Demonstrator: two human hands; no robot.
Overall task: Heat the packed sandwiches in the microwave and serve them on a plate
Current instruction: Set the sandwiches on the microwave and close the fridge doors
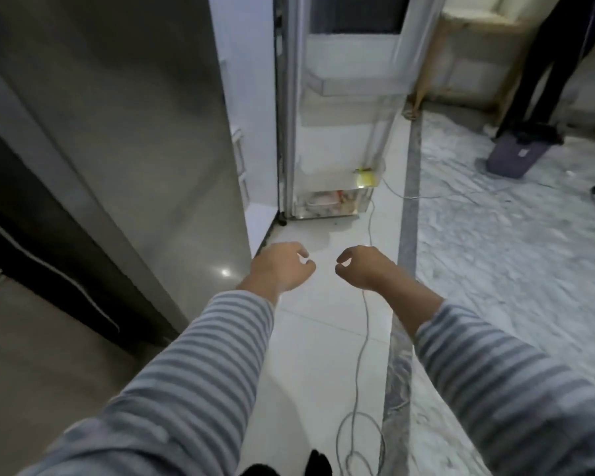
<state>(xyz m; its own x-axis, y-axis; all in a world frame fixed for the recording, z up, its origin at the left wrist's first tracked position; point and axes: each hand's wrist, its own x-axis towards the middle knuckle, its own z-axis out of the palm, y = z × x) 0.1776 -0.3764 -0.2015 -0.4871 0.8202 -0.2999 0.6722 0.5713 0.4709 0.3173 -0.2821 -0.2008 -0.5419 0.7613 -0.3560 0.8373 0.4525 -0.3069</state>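
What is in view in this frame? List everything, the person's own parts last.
fridge: one, grey steel, left, nearest door closed
open fridge door: one, white inside, centre back, shelves hold blurred items
yellow item: one, low door shelf, too blurred to name
cable: one, pale grey, along the white floor tiles
bin: one, purple-grey, dark liner, right back
bystander's legs: two, dark trousers, top right
striped sleeves: two, grey
left hand: fingers loosely curled, holding nothing
right hand: the same

Grey-and-white striped long sleeves [200,365], bare hands [282,267]
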